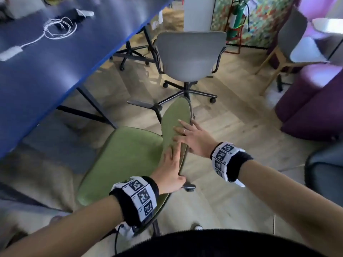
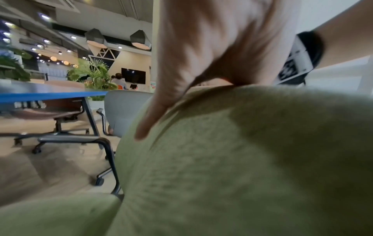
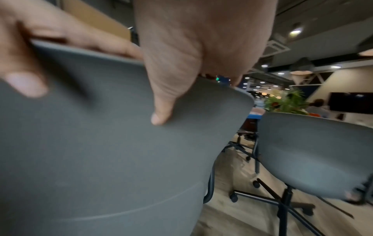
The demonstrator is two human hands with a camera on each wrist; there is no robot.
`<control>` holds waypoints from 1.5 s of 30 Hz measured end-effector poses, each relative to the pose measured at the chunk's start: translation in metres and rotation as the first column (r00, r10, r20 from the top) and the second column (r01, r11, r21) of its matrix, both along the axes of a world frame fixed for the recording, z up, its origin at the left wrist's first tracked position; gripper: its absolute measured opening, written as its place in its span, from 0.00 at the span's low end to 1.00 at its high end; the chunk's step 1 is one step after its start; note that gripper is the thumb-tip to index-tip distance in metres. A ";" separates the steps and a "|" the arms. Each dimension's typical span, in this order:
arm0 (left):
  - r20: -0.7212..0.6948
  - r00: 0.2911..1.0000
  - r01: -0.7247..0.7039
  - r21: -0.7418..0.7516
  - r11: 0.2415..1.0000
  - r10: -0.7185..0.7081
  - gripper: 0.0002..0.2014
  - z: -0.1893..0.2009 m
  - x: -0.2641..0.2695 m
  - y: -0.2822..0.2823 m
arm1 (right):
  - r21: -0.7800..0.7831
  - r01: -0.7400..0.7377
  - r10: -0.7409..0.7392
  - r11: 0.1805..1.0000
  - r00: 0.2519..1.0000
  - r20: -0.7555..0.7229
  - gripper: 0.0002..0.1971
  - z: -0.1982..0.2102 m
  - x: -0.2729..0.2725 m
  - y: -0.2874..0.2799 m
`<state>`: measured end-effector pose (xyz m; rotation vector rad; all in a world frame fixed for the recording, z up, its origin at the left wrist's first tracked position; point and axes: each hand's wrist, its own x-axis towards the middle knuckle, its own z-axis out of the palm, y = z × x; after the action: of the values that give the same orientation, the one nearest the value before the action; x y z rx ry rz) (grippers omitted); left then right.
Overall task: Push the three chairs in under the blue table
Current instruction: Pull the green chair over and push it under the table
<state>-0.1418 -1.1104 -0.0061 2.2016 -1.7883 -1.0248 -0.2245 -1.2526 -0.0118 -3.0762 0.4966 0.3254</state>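
Observation:
The green chair [image 1: 120, 160] faces the blue table [image 1: 46, 58], its seat just outside the table's edge. Both hands hold the top of its backrest [image 1: 178, 115]. My left hand [image 1: 170, 169] grips the near end, with fingers [image 2: 153, 121] down the padded front and thumb [image 3: 26, 84] on the grey back shell. My right hand [image 1: 194, 140] grips further along, thumb [image 3: 161, 115] behind. A grey swivel chair [image 1: 189, 56] stands out from the table beyond. A brown chair [image 2: 50, 110] sits under the table farther on.
A black table leg [image 1: 96, 106] stands just ahead of the green seat. A coiled white cable [image 1: 59, 26] lies on the tabletop. A purple sofa [image 1: 311, 108] and a wooden-legged grey chair [image 1: 291, 38] fill the right. A white pillar [image 1: 198, 13] stands at the back.

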 end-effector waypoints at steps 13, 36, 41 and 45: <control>0.074 0.997 -0.020 0.242 0.970 0.002 0.41 0.009 0.019 0.017 | -0.278 -0.313 0.304 0.908 0.950 -0.077 0.21 -0.003 0.041 -0.017; 0.076 0.987 -0.154 0.219 0.964 0.140 0.45 0.011 0.185 0.066 | -0.133 -0.107 0.107 0.985 0.994 -0.007 0.17 -0.008 0.190 0.042; 0.127 0.977 -0.196 0.235 0.952 0.169 0.45 0.012 0.217 0.072 | -0.099 -0.086 0.087 0.991 0.996 0.008 0.15 -0.009 0.227 0.048; 0.170 0.964 -0.242 0.240 0.940 0.205 0.45 0.012 0.238 0.074 | -0.076 -0.087 0.089 0.993 0.996 0.016 0.15 -0.006 0.253 0.051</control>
<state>0.0958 -1.0366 0.0060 2.6232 -1.4766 -1.1296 0.0290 -1.2013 -0.0182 -3.1779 0.3817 0.2844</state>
